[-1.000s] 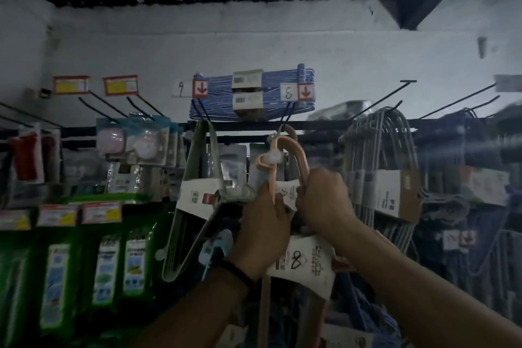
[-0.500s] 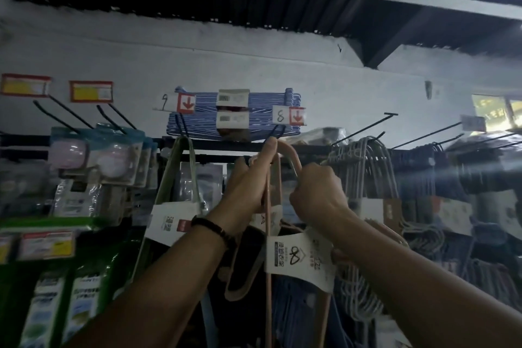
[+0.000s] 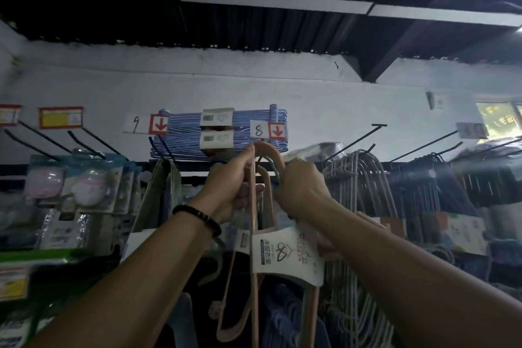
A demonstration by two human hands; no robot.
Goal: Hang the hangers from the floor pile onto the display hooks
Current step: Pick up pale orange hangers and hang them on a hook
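Left hand (image 3: 234, 189) grips hangers (image 3: 254, 234) | right hand (image 3: 302, 192) clamps their hooks | now lifted up to tag 8 (image 3: 258, 130) | not yet hung

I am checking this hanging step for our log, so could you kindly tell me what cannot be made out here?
Head view:
1. The display hook's tip: hidden behind the left hand, right hand and pink hangers, so whether they are on it is unclear.
2. The hangers' lower ends: cut off by the bottom edge.
3. The white label's fine print: too small to read.
4. The dark hangers at far right: motion-blurred.
5. The floor pile: out of frame.
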